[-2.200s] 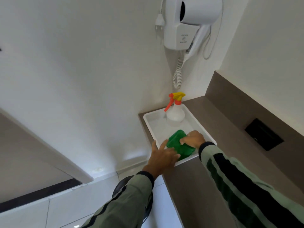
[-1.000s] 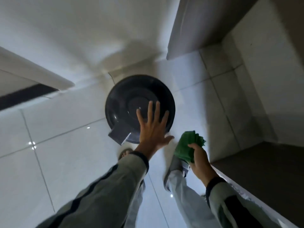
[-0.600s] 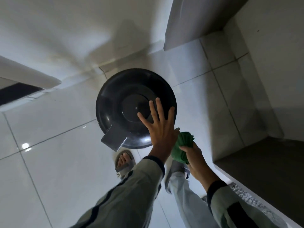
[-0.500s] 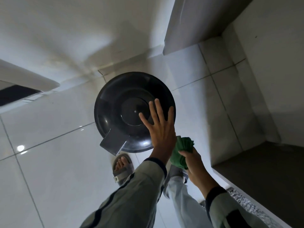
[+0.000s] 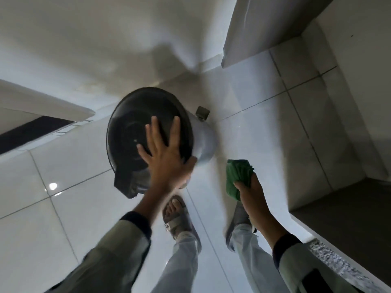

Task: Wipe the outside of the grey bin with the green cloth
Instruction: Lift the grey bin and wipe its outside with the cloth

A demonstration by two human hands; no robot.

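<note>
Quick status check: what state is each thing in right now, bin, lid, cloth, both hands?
grey bin: tipped, grey side showing
lid: shut
green cloth: bunched, clear of the bin
left hand: open, spread flat on the lid
right hand: closed around the cloth

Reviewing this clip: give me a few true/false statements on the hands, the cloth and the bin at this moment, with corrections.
1. The left hand lies open on the bin's dark lid. True.
2. The green cloth is pressed against the grey bin. False: it is held apart from it, to the right.
3. The right hand grips the cloth. True.
4. The bin stands on a counter. False: it is on the tiled floor.
</note>
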